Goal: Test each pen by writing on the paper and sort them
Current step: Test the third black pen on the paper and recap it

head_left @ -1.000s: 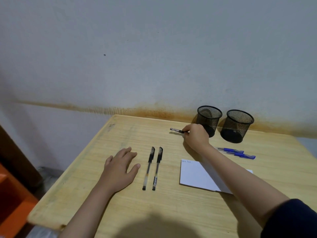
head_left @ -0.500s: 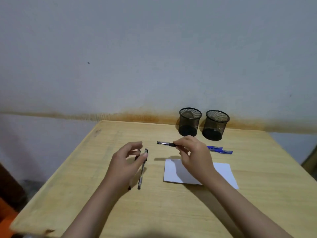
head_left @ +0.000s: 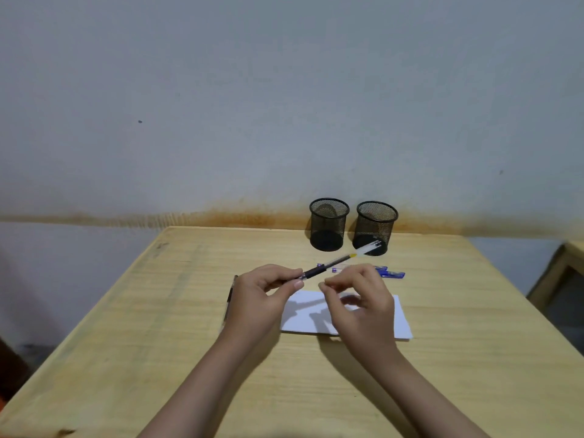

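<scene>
My left hand [head_left: 262, 298] pinches one end of a black gel pen [head_left: 341, 259], held above the table and slanting up to the right toward the cups. My right hand [head_left: 357, 301] hovers just right of it over the white paper [head_left: 401, 320]. Its fingers are curled, with thumb and forefinger close together; it is blurred and nothing shows between them. One black pen [head_left: 230, 298] on the table peeks out left of my left hand. Two blue pens [head_left: 392, 273] lie beyond the paper.
Two black mesh cups [head_left: 328, 224] [head_left: 376, 227] stand side by side at the back of the wooden table [head_left: 158, 327], near the wall. Another piece of furniture [head_left: 559, 279] sits off the table's right edge.
The pen went from my right hand to my left, which lifted off the table to take it. The pen swung round to point up-right, and my right hand let go.
</scene>
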Action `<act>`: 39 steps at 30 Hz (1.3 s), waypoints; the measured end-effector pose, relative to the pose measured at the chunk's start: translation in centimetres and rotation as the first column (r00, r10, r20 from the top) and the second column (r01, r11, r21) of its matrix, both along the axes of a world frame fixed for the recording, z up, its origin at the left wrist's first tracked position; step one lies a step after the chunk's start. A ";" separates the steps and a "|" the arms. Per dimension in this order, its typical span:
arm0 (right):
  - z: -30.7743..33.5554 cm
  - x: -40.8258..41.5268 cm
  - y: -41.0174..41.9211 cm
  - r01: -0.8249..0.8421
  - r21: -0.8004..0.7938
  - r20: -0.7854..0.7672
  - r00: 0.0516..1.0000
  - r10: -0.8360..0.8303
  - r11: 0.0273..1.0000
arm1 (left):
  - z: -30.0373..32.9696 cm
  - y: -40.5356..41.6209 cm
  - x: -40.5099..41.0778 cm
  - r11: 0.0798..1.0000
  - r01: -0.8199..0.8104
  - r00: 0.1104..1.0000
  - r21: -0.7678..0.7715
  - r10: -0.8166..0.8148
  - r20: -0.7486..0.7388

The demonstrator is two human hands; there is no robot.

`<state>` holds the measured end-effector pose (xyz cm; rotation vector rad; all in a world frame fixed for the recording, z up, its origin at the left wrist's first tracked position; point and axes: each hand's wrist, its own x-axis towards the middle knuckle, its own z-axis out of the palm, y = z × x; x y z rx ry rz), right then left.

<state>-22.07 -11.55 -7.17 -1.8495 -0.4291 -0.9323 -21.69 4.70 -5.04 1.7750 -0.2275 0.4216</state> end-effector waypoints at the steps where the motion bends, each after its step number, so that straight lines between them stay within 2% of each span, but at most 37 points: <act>1: -0.1 -0.3 0.2 -0.010 0.083 -0.119 0.993 0.019 0.996 | 0.0 0.0 0.0 1.000 0.009 1.000 -0.019 -0.009 -0.012; 3: 0.0 -0.4 0.7 -0.048 0.310 -0.354 0.921 0.162 0.950 | -0.1 0.1 0.0 0.999 0.040 0.999 -0.020 -0.040 -0.019; 5: 0.5 -0.4 1.0 -0.103 0.526 -0.427 0.826 0.367 0.844 | -0.2 0.1 0.0 0.998 0.067 0.998 0.015 -0.066 -0.010; 6: 0.7 -0.4 1.1 -0.128 0.572 -0.424 0.800 0.426 0.810 | -0.3 0.2 0.0 0.996 0.077 0.997 0.032 -0.077 -0.010; 8: 1.1 -0.6 1.2 -0.180 0.554 -0.411 0.790 0.455 0.813 | -0.2 0.5 -0.1 0.995 0.092 0.996 0.043 -0.092 -0.013; 13: 1.6 -1.2 2.2 -0.223 0.418 -0.405 0.822 0.400 0.881 | 0.5 3.0 0.8 0.979 0.153 0.986 0.132 -0.160 0.039; 23: 0.7 -1.0 4.5 -0.169 0.368 -0.378 0.871 0.314 0.914 | 0.8 4.2 1.6 0.970 0.178 0.980 0.165 -0.189 0.058; 25: 1.0 -1.6 4.2 -0.159 0.396 -0.343 0.888 0.306 0.904 | 0.9 4.9 1.4 0.977 0.102 0.994 0.186 -0.109 0.030; 27: 1.5 -2.0 2.8 -0.162 0.458 -0.268 0.912 0.310 0.874 | 1.0 8.4 1.8 0.984 -0.147 0.989 0.104 0.149 -0.007; 29: 2.1 -2.0 1.2 -0.147 0.494 -0.230 0.928 0.292 0.857 | 1.0 12.7 1.9 0.937 -0.343 0.938 0.068 0.345 -0.020; 31: 2.0 -1.5 0.8 -0.117 0.514 -0.278 0.914 0.294 0.850 | 0.4 14.5 2.0 0.927 -0.358 0.926 0.110 0.368 -0.083; 34: 1.6 -1.3 1.8 -0.110 0.496 -0.344 0.886 0.311 0.861 | -2.2 13.6 2.1 0.945 -0.315 0.912 0.089 0.327 -0.247; 37: 1.5 -1.2 2.3 -0.124 0.463 -0.366 0.875 0.317 0.877 | -4.3 14.1 2.9 0.910 -0.322 0.892 0.262 0.384 -0.236; 39: 1.5 -1.1 2.2 -0.118 0.466 -0.384 0.866 0.321 0.877 | -4.9 14.4 2.9 0.902 -0.294 0.895 0.316 0.375 -0.240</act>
